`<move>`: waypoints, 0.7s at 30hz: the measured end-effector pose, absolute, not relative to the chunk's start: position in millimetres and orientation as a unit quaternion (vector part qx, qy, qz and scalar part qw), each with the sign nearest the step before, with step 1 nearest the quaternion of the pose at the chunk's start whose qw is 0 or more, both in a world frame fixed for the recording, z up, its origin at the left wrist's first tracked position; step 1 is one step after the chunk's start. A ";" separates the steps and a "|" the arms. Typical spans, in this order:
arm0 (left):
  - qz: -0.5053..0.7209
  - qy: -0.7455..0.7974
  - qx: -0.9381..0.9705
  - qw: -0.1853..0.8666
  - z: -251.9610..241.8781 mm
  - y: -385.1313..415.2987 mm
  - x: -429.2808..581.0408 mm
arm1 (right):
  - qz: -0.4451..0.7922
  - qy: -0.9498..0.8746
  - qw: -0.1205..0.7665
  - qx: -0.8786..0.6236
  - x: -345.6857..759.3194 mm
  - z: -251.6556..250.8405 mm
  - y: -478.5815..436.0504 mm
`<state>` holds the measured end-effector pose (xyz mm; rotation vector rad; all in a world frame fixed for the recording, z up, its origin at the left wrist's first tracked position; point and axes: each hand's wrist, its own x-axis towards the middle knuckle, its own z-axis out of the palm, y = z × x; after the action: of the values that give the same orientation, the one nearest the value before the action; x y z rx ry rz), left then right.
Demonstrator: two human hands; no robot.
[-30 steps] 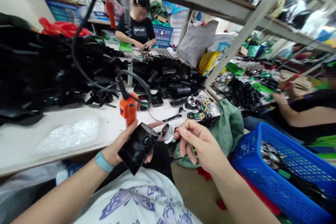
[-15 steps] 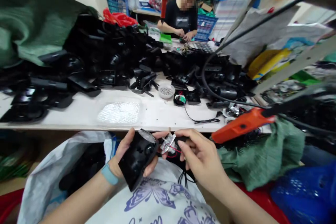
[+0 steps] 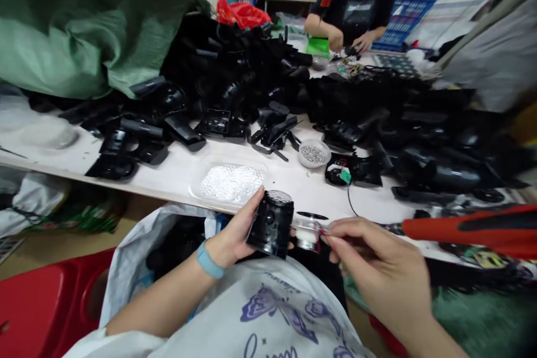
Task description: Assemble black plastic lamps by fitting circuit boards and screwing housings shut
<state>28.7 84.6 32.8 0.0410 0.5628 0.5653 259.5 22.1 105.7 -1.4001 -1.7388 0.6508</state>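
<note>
My left hand [image 3: 235,235] is closed around a black plastic housing [image 3: 271,226], held tilted with its round perforated end up, just off the table's front edge. My right hand [image 3: 377,257] pinches thin red wires [image 3: 324,233] between thumb and fingertips. These run to a small silver part [image 3: 307,235] with a pale band and a dark disc at its top, perhaps a speaker. That part is right beside the housing, close to my left fingertips; whether those fingers support it is hidden.
Along the white table [image 3: 168,179] lie a clear tray [image 3: 193,187] of shiny pieces, a bowl of screws [image 3: 314,154] and heaps of black housings [image 3: 218,78]. An orange-red electric screwdriver [image 3: 465,229] hangs at right. Opposite, a co-worker [image 3: 356,11] handles small parts.
The view has swung left and down, so the table stuff appears shifted right. The housing is turned more upright. The silver part has rotated, showing its side, still beside the housing.
</note>
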 end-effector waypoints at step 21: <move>0.309 0.309 -0.028 0.899 46.7 98.9 50.1 | 0.365 -0.654 0.288 -0.596 231.0 80.8 74.0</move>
<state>50.1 98.9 46.7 -0.0589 0.6404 0.6389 231.0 74.0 80.8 -1.5925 -1.7473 0.9738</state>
